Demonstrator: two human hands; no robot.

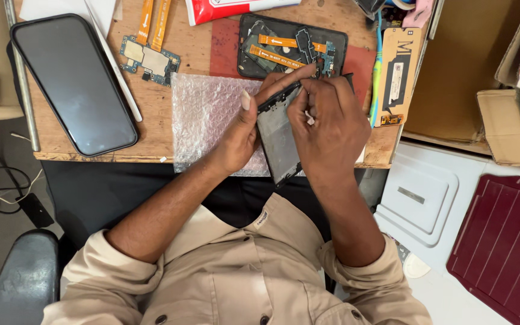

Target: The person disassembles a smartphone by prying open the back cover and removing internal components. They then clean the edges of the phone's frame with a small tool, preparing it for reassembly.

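Phone repair workshop: circuit board (150, 59), opened phone (292, 47).

right hand (326, 129) hides phone frame's (277, 141) right side | red-white tube (230, 9) cut by top edge

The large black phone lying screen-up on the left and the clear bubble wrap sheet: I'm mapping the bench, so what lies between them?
In the head view, a thin white rod slants there over bare wooden tabletop; a small blue circuit board lies just above.
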